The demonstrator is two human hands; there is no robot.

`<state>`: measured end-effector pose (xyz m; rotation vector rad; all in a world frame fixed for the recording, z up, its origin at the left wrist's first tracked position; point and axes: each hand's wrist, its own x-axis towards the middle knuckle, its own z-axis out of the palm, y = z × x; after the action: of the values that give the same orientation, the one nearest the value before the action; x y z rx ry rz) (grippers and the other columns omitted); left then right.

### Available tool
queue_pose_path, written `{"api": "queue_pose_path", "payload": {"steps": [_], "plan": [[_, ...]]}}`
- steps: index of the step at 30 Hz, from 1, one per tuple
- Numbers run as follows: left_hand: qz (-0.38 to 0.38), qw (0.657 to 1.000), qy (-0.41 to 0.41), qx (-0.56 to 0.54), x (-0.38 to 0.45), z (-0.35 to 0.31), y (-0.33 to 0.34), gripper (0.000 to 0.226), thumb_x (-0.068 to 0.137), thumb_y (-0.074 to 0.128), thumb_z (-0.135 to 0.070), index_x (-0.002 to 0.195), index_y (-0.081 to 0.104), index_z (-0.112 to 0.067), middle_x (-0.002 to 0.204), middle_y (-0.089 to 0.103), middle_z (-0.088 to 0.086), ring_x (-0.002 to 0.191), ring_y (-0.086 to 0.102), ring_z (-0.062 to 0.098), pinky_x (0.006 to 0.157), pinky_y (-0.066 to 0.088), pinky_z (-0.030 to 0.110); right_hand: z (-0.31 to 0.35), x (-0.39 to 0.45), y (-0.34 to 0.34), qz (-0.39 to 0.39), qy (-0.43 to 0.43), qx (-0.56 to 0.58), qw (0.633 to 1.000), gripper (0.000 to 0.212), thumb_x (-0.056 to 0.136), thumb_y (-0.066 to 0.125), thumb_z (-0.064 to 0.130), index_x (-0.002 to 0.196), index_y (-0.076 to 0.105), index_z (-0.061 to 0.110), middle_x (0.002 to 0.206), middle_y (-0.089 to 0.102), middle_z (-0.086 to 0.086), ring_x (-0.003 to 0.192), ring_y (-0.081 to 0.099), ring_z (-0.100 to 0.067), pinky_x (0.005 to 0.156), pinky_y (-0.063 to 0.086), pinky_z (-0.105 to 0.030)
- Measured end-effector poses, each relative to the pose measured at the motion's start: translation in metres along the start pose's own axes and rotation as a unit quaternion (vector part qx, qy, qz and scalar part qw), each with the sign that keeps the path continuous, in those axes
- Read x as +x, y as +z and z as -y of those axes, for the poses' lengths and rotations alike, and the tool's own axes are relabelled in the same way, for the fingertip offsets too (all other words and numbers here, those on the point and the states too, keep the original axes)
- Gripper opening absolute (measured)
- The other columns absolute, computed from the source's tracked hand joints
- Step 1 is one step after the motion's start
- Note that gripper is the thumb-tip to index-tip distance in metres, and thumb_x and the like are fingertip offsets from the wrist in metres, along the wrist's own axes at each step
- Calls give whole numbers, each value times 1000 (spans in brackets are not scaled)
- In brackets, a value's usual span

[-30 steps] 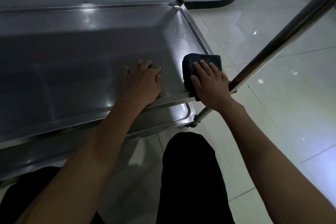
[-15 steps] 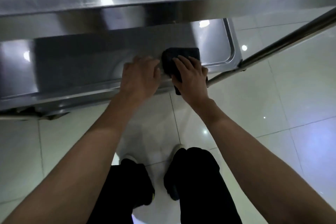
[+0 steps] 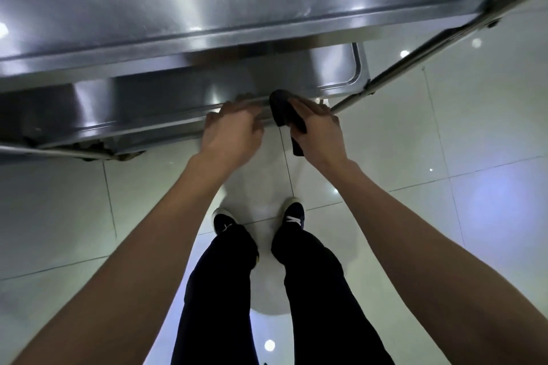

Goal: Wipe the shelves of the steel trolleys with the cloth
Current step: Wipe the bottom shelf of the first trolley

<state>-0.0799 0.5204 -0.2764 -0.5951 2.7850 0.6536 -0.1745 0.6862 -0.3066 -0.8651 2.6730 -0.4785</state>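
Note:
I look straight down past a steel trolley. Its upper shelf (image 3: pixel 207 3) fills the top of the view and a lower shelf (image 3: pixel 166 95) shows beneath it. My right hand (image 3: pixel 320 130) grips a dark cloth (image 3: pixel 284 111) and presses it on the lower shelf's front rim near the right corner. Part of the cloth hangs down below that hand. My left hand (image 3: pixel 234 130) rests on the same rim just left of the cloth, fingers curled over the edge.
A slanted steel post (image 3: pixel 421 59) runs up the trolley's right corner. Another steel bar (image 3: pixel 44 149) and the trolley's underside show at the left. Below me are glossy pale floor tiles (image 3: pixel 444 115) and my legs and dark shoes (image 3: pixel 293 213).
The view has risen and tilted down, so the upper shelf now fills the top. Both hands have slid back from the shelf surface to its front rim, the cloth now partly hanging off.

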Motion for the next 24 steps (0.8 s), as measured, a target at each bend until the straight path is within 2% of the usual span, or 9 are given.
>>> {"api": "queue_pose_path", "payload": {"steps": [2, 5, 11, 16, 20, 24], "plan": [[7, 1000, 9, -4, -12, -16, -24, 33, 95, 47, -32, 122, 65, -26, 131, 62, 3, 117, 58, 33, 93, 48, 46, 7, -15, -26, 12, 11, -5, 1000, 54, 88, 60, 23, 141, 51, 27, 133, 61, 3, 112, 56, -29, 86, 50, -43], [11, 998, 48, 30, -28, -42, -53, 29, 98, 45, -31, 114, 68, -23, 120, 66, 3, 109, 60, 31, 87, 46, 42, 14, -40, -67, -1, 27, 53, 998, 44, 86, 63, 20, 130, 58, 25, 112, 65, 3, 98, 59, -25, 75, 51, -39], [51, 992, 112, 35, -55, -99, -98, 33, 99, 44, -30, 121, 66, -17, 125, 64, 3, 117, 56, 27, 97, 46, 45, 10, -92, -151, -39, 108, 136, 984, 43, 88, 64, 22, 130, 58, 29, 118, 65, 7, 104, 59, -18, 82, 47, -34], [69, 982, 163, 68, -58, -170, -129, 33, 101, 45, -30, 120, 65, -14, 123, 65, 6, 111, 59, 29, 95, 48, 48, -18, -131, -218, -64, 168, 182, 967, 42, 93, 62, 24, 135, 56, 27, 121, 64, 5, 106, 58, -17, 91, 50, -39], [57, 976, 197, 74, -59, -238, -135, 26, 102, 44, -31, 111, 65, -20, 107, 64, -1, 97, 60, 22, 88, 50, 45, -61, -162, -260, -98, 201, 216, 950, 41, 95, 60, 23, 136, 55, 26, 123, 62, 5, 106, 58, -17, 93, 50, -40], [75, 972, 205, 84, -56, -319, -128, 32, 102, 43, -31, 122, 64, -18, 122, 64, 4, 106, 60, 25, 91, 50, 44, -115, -193, -300, -132, 221, 251, 933, 43, 96, 59, 21, 138, 54, 25, 126, 62, 5, 109, 58, -16, 95, 50, -38]]}}
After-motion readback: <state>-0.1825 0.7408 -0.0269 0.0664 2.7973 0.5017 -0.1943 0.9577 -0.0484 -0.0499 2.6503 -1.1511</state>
